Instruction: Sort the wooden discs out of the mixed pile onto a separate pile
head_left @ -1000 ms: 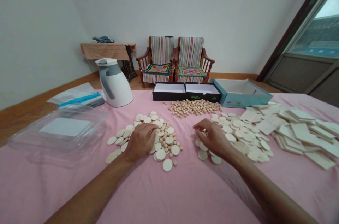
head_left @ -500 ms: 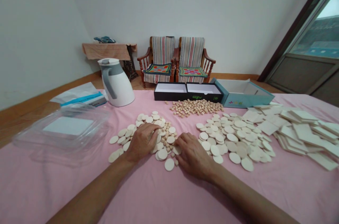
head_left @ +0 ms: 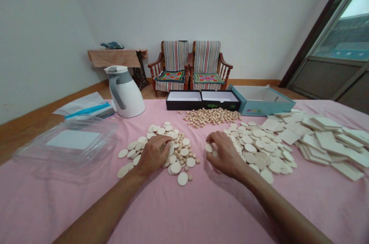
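A white jug (head_left: 131, 98) (grey-handled) stands left of two wooden armchairs (head_left: 206, 59).

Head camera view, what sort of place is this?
Probably a home's living room: wooden armchairs with striped covers stand near the wall; a white thermal jug sits on a pink cloth.

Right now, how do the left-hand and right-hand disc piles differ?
The left pile mixes round discs with small cubes; the right pile shows discs without cubes. The left hand covers part of the left pile, while the right hand overlaps the right pile's left edge. Both piles lie on the pink cloth.
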{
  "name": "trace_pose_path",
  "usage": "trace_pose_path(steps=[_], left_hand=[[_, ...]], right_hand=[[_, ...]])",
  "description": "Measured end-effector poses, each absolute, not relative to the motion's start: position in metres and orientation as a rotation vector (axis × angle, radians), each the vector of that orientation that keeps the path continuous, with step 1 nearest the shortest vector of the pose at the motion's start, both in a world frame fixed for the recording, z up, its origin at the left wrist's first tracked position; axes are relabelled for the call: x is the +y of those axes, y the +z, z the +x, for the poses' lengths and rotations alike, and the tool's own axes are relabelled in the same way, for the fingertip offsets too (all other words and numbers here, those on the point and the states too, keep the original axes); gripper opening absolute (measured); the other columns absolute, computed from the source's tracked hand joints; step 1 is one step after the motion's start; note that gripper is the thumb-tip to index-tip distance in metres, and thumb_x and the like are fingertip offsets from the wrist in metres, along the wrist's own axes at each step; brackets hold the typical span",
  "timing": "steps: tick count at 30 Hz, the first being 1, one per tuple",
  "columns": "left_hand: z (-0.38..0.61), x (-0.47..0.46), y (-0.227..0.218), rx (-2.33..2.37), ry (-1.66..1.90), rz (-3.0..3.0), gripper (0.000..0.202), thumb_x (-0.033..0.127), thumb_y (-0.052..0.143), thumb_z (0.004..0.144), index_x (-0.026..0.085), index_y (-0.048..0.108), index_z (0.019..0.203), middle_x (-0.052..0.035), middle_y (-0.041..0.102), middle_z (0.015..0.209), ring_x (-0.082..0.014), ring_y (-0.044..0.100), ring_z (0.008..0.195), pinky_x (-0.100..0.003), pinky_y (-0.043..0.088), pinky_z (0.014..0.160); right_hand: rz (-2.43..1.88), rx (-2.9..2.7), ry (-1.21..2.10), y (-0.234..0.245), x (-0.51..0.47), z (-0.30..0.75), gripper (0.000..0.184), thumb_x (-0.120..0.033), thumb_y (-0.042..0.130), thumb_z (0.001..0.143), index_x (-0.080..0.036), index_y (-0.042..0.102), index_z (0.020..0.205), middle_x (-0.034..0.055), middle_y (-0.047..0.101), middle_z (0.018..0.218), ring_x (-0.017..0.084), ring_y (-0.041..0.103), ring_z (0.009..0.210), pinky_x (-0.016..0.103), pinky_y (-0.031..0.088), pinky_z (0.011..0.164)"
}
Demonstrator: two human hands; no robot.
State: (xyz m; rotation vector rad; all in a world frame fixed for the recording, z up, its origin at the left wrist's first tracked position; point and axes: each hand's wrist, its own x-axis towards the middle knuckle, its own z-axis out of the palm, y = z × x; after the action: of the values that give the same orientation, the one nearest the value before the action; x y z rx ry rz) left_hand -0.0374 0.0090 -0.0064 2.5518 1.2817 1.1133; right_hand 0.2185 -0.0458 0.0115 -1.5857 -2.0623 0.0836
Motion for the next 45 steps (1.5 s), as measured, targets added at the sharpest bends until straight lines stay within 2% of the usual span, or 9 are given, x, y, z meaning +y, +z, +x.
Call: trace_pose_path(steps=[6, 8, 11, 13, 17, 26, 33, 40, 45], left_hand=[[-0.037, 0.009, -0.007, 1.286, 1.106, 2.552, 0.016, 0.019, 0.050, 0.085, 0.018, 0.065, 0.091, -0.0051, 0.069, 0.090, -0.0196, 0.062, 0.087, -0.035, 0.047, 0.082], [-0.037, 0.009, -0.007, 1.285, 1.101, 2.552, 0.016, 0.020, 0.050, 0.085, 0.018, 0.065, 0.090, -0.0054, 0.069, 0.090, -0.0198, 0.062, 0.087, -0.035, 0.047, 0.082], [-0.037, 0.009, -0.006, 1.284, 1.098, 2.550, 0.017, 0.021, 0.050, 0.086, 0.018, 0.065, 0.090, -0.0054, 0.069, 0.090, -0.0199, 0.062, 0.087, -0.036, 0.048, 0.082], [-0.036, 0.008, -0.005, 1.289, 1.092, 2.544, 0.017, 0.021, 0.049, 0.086, 0.018, 0.066, 0.090, -0.0055, 0.069, 0.090, -0.0199, 0.063, 0.087, -0.036, 0.048, 0.082], [-0.035, 0.005, -0.003, 1.289, 1.094, 2.522, 0.017, 0.021, 0.050, 0.086, 0.018, 0.066, 0.089, -0.0061, 0.069, 0.090, -0.0201, 0.063, 0.086, -0.036, 0.048, 0.081], [-0.036, 0.005, -0.003, 1.293, 1.049, 2.513, 0.017, 0.021, 0.049, 0.087, 0.018, 0.065, 0.091, -0.0055, 0.069, 0.090, -0.0198, 0.062, 0.087, -0.036, 0.047, 0.082], [-0.036, 0.006, -0.004, 1.280, 1.074, 2.522, 0.017, 0.021, 0.049, 0.086, 0.018, 0.066, 0.090, -0.0057, 0.069, 0.090, -0.0200, 0.063, 0.086, -0.035, 0.048, 0.081], [-0.036, 0.006, -0.004, 1.276, 1.067, 2.510, 0.018, 0.021, 0.049, 0.087, 0.019, 0.066, 0.091, -0.0057, 0.069, 0.091, -0.0201, 0.063, 0.087, -0.036, 0.048, 0.081], [-0.037, 0.008, -0.005, 1.270, 1.099, 2.540, 0.017, 0.021, 0.050, 0.085, 0.019, 0.066, 0.089, -0.0056, 0.070, 0.089, -0.0199, 0.063, 0.085, -0.036, 0.049, 0.080]], right_hand=[[-2.030, -1.742, -0.359, 0.022, -0.036, 0.271, 0.025, -0.028, 0.056, 0.071, -0.017, 0.057, 0.093, 0.0112, 0.054, 0.093, 0.028, 0.045, 0.090, 0.037, 0.031, 0.074], [-1.909, -1.781, -0.291, 0.021, -0.036, 0.267, 0.022, -0.026, 0.055, 0.073, -0.017, 0.057, 0.093, 0.0106, 0.055, 0.094, 0.026, 0.046, 0.091, 0.037, 0.034, 0.076], [-1.552, -2.000, 0.047, 0.017, -0.036, 0.239, 0.016, -0.017, 0.051, 0.077, -0.017, 0.058, 0.091, 0.0075, 0.057, 0.091, 0.020, 0.049, 0.089, 0.032, 0.037, 0.079], [-1.385, -2.112, 0.233, 0.013, -0.037, 0.213, 0.021, -0.014, 0.050, 0.077, -0.017, 0.059, 0.096, 0.0066, 0.058, 0.093, 0.018, 0.051, 0.091, 0.030, 0.038, 0.080], [-1.335, -2.248, 0.354, 0.010, -0.034, 0.172, 0.021, -0.013, 0.053, 0.076, -0.017, 0.060, 0.096, 0.0062, 0.060, 0.090, 0.018, 0.051, 0.090, 0.029, 0.038, 0.078], [-1.445, -2.270, 0.349, -0.002, -0.023, 0.154, 0.019, -0.017, 0.054, 0.074, -0.016, 0.060, 0.092, 0.0059, 0.058, 0.089, 0.016, 0.050, 0.085, 0.027, 0.036, 0.073], [-1.650, -2.269, 0.206, 0.006, -0.030, 0.148, 0.018, -0.032, 0.056, 0.076, -0.017, 0.060, 0.085, 0.0067, 0.062, 0.085, 0.020, 0.051, 0.083, 0.031, 0.033, 0.071], [-1.653, -2.229, 0.127, 0.009, -0.032, 0.148, 0.015, -0.029, 0.054, 0.078, -0.018, 0.060, 0.087, 0.0075, 0.064, 0.088, 0.021, 0.052, 0.086, 0.032, 0.031, 0.073], [-1.785, -2.121, -0.031, 0.023, -0.034, 0.189, 0.017, -0.030, 0.050, 0.082, -0.017, 0.060, 0.088, 0.0086, 0.063, 0.088, 0.022, 0.052, 0.087, 0.033, 0.030, 0.074]])
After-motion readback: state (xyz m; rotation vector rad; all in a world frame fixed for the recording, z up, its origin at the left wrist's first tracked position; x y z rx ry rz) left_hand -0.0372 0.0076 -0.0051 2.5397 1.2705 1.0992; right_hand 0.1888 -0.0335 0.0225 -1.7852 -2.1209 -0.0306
